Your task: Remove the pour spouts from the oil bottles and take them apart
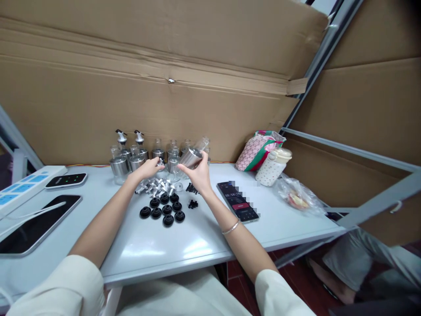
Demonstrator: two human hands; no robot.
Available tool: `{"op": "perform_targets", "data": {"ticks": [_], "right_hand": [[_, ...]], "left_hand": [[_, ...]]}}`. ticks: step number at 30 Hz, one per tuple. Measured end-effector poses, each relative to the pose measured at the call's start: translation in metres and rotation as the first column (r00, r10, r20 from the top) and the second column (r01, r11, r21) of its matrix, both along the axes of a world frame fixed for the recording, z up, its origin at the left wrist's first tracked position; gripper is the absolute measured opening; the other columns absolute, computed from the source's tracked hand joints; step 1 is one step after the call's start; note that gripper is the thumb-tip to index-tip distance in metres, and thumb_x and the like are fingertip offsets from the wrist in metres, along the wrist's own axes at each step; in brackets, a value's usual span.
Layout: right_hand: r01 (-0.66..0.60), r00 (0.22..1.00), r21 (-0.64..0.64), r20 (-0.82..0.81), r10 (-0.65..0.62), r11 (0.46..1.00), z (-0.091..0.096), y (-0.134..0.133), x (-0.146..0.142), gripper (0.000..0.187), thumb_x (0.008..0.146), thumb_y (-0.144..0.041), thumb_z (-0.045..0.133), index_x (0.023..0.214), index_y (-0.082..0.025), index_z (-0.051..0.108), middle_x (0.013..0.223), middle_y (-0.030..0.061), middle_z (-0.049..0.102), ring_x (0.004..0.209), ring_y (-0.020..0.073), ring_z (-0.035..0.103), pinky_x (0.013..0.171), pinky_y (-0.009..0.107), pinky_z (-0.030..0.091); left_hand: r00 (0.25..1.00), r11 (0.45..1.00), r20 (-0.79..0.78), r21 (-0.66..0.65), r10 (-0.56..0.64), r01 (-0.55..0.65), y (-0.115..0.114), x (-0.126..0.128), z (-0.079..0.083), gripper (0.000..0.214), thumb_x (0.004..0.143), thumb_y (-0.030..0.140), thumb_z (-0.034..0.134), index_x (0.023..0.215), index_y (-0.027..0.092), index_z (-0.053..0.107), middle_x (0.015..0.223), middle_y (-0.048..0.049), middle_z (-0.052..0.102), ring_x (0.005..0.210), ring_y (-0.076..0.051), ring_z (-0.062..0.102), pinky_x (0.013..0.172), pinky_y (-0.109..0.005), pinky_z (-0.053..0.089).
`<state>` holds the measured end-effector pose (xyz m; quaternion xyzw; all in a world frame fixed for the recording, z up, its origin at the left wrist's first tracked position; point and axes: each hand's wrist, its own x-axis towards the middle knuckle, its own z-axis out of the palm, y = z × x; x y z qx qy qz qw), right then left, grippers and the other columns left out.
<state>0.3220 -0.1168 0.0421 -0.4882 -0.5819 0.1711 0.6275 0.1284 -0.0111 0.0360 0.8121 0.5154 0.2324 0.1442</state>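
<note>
R hand (198,174) is clamped round the tilted bottle (189,159), thumb on the near-left side, fingers up along the right side. Bottle is thus in the R hand's grip, just beyond the palm as seen from the wearer. Long axis runs slantwise, glass neck up & to the right, base end down & to the left, i.e. neck points away from the L hand, base end roughly toward it. Can't tell if the base touches the surface (204,241) or hangs just above.

L hand (149,168) is well apart from the bottle, off to its left at approx the same height in view; another glass bottle (173,164) stands in the gap btwn them. L fingertips are bunched near the back edge of the pile of silver spouts (159,188); can't tell whether they're pinched on a part or bare. So R is the nearer hand to the bottle, L the nearer to the spouts.

Around: black caps (167,210) lie in a cluster in front of the spouts, towards the wearer; black tubes (192,188) & small black bits (193,204) lie btwn caps and R wrist. Two spouted bottles (122,149) stand upright at back left, phone (235,197) right of the R forearm
</note>
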Motion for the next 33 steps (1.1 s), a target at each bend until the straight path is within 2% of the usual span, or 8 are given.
{"op": "perform_targets", "data": {"ticks": [3,5,8,11,15,23,30,33], "right_hand": [[-0.055,0.994,0.076,0.095,0.048,0.996,0.005,0.007,-0.018,0.076,0.059,-0.038,0.078,0.117,-0.021,0.033,0.122,0.0126,0.051,0.111,0.0240,0.053,0.098,0.038,0.040],[-0.109,0.983,0.116,0.158,0.090,0.987,0.011,0.013,-0.031,0.074,0.061,-0.036,0.078,0.117,-0.021,0.032,0.123,0.0121,0.050,0.112,0.0235,0.052,0.099,0.037,0.039],[-0.176,0.962,0.135,0.235,0.141,0.975,0.021,0.027,-0.052,0.064,0.064,-0.032,0.075,0.113,-0.021,0.035,0.118,0.0100,0.052,0.110,0.0229,0.053,0.098,0.036,0.040],[-0.154,0.956,0.088,0.265,0.125,0.984,0.024,0.045,-0.072,0.053,0.068,-0.028,0.071,0.109,-0.020,0.037,0.112,0.0100,0.052,0.107,0.0235,0.054,0.096,0.038,0.042],[-0.101,0.965,0.042,0.247,0.088,0.994,0.015,0.068,-0.088,0.048,0.072,-0.024,0.066,0.110,-0.017,0.038,0.115,0.0127,0.048,0.111,0.0243,0.050,0.099,0.039,0.039],[-0.050,0.957,-0.063,0.282,0.066,0.997,0.000,0.080,-0.100,0.047,0.073,-0.015,0.062,0.113,-0.012,0.038,0.121,0.0173,0.043,0.120,0.0261,0.041,0.104,0.040,0.033],[-0.037,0.952,-0.134,0.297,0.076,0.990,-0.015,0.090,-0.107,0.044,0.069,-0.011,0.059,0.108,-0.012,0.039,0.118,0.0165,0.045,0.117,0.0254,0.044,0.101,0.039,0.036],[-0.028,0.954,-0.159,0.289,0.074,0.987,-0.023,0.094,-0.106,0.043,0.068,-0.011,0.060,0.107,-0.011,0.040,0.116,0.0167,0.047,0.115,0.0249,0.046,0.100,0.037,0.037]], "left_hand": [[0.995,0.999,0.104,0.044,0.013,-0.018,0.000,-0.002,0.010,0.023,0.079,0.042,0.050,0.080,0.019,0.050,0.090,-0.0097,0.067,0.088,-0.026,0.063,0.076,-0.033,0.047],[0.949,0.995,0.314,0.088,0.018,-0.049,-0.001,-0.006,0.023,0.026,0.082,0.043,0.048,0.087,0.018,0.050,0.092,-0.0090,0.066,0.085,-0.023,0.065,0.073,-0.031,0.049],[0.740,0.978,0.672,0.174,-0.033,-0.114,-0.004,-0.015,0.044,0.030,0.079,0.044,0.053,0.092,0.017,0.051,0.092,-0.0070,0.065,0.072,-0.017,0.066,0.062,-0.025,0.050],[0.569,0.953,0.813,0.258,-0.125,-0.160,-0.010,-0.024,0.060,0.033,0.077,0.046,0.059,0.091,0.018,0.052,0.086,-0.0035,0.064,0.063,-0.012,0.064,0.055,-0.019,0.048],[0.482,0.941,0.859,0.289,-0.174,-0.174,-0.024,-0.028,0.075,0.033,0.076,0.046,0.064,0.090,0.018,0.053,0.082,-0.0006,0.064,0.056,-0.009,0.062,0.055,-0.018,0.049],[0.462,0.940,0.863,0.305,-0.205,-0.153,-0.036,-0.024,0.083,0.025,0.079,0.038,0.065,0.090,0.018,0.056,0.082,-0.0002,0.065,0.056,-0.008,0.064,0.054,-0.016,0.048],[0.377,0.946,0.898,0.296,-0.227,-0.136,-0.037,-0.026,0.087,0.015,0.081,0.023,0.066,0.090,0.015,0.056,0.076,0.0013,0.066,0.049,-0.005,0.061,0.050,-0.014,0.047],[0.380,0.945,0.899,0.292,-0.218,-0.149,-0.039,-0.030,0.091,0.015,0.083,0.021,0.065,0.092,0.014,0.055,0.077,0.0015,0.066,0.046,-0.004,0.059,0.048,-0.015,0.046]]}}
